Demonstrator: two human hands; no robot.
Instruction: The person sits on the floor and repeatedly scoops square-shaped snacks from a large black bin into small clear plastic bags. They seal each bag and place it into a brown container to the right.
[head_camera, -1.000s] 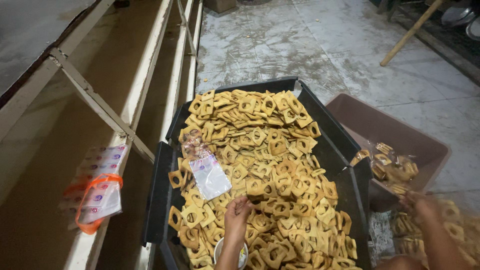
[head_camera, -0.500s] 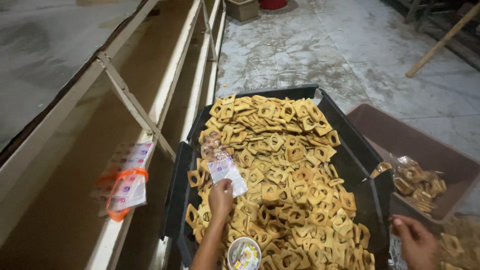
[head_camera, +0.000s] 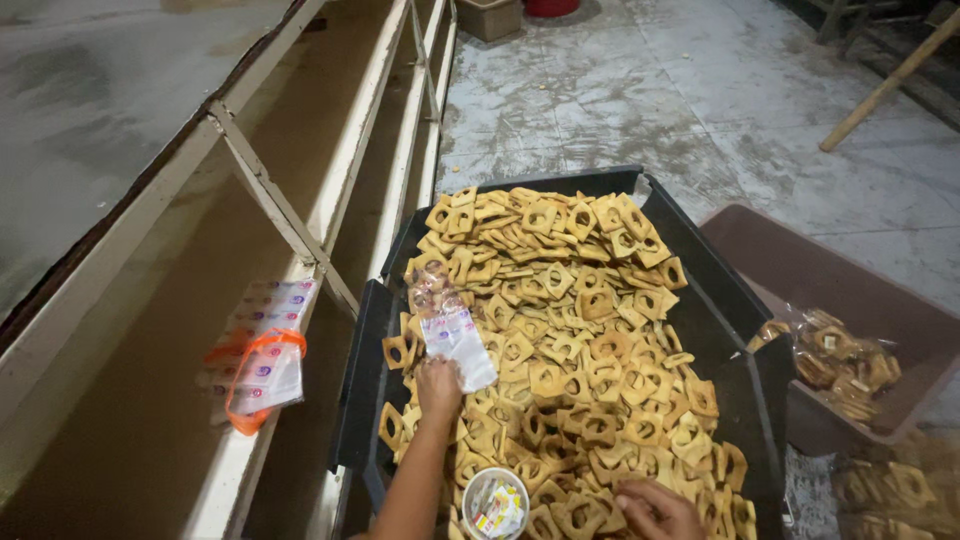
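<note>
Your left hand (head_camera: 438, 385) grips a clear plastic bag (head_camera: 455, 340).
The bag's long axis runs up-left across the crackers (head_camera: 570, 330); your right hand (head_camera: 655, 508) rests half-curled on them.

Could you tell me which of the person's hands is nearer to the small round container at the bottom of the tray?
The right hand. It rests on the square crackers just right of the small round container, while the left hand is farther up the tray, holding a clear plastic bag.

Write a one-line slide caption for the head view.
Left hand holds a clear plastic bag over a black tray of square golden crackers; right hand rests on them.
</note>
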